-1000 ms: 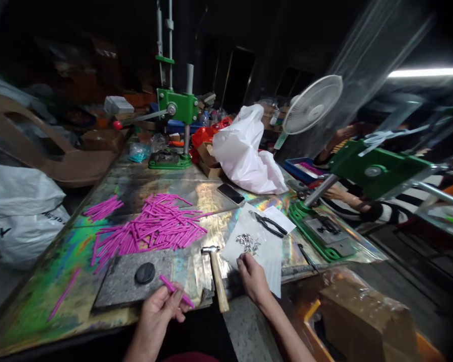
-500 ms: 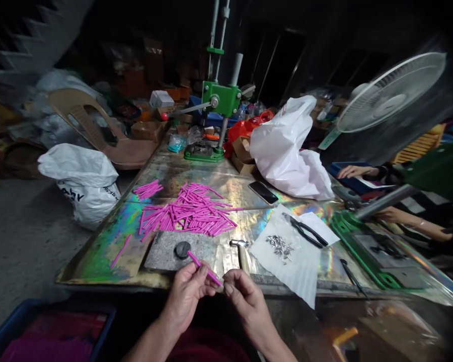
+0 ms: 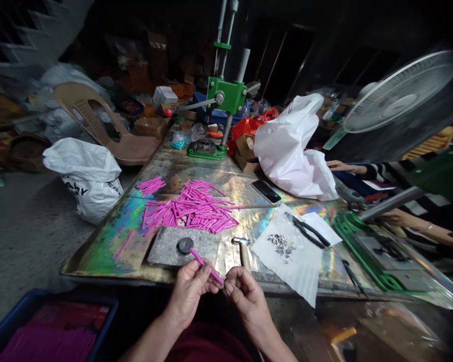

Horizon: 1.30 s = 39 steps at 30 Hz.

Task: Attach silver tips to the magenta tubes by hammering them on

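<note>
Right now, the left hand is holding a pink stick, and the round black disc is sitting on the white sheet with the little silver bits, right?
Not quite: the head view shows the round black disc on the grey stone block, not on the white sheet with the little silver bits. The left hand is holding a pink stick.

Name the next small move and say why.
Probably press the right grip against the near end of the magenta stick: the left grip holds it, and that end points at the right fingertips. Whether they hold anything is hidden.
</note>
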Available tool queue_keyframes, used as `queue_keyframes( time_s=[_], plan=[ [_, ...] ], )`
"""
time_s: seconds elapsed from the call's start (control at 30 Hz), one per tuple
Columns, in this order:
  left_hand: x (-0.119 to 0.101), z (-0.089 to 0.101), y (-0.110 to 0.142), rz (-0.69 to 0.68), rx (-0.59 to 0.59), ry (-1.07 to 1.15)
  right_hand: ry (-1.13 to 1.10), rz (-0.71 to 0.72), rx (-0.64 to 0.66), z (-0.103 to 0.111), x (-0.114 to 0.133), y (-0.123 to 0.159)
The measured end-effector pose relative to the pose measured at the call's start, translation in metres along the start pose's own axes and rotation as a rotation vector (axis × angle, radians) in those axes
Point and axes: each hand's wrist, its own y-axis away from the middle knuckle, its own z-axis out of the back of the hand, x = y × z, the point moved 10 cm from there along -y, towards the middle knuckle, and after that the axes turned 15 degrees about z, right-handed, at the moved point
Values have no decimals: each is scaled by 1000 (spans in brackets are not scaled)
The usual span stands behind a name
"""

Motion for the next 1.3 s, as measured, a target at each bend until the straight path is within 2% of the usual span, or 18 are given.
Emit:
queue_keyframes(
  time_s=[0.17,0.4,0.67,0.77,0.93,1.07,1.17,1.3],
  plan=[
    [-5,0,2,-69,-31,-71,-29,-29,-46,1,-3,2],
    [-2,2,2,-124,-62,-91,-51,-30,-88,2,-7,4],
    [-5,8,1,-51,-86,20,-37,-70,-107,3,-13,1],
    [-19,23,3,-87,-163,61,-9,-55,-123,9,-16,1],
    [-61,61,10,-273,-333,23,52,-78,-176,29,-24,6],
    [-86,82,13,-397,-429,-54,53,-100,-207,36,-30,11],
    [-93,89,12,-452,-478,-93,57,-98,-226,38,-33,15],
    [-95,88,9,-485,-479,-152,57,-128,-243,39,-38,18]
  ],
)
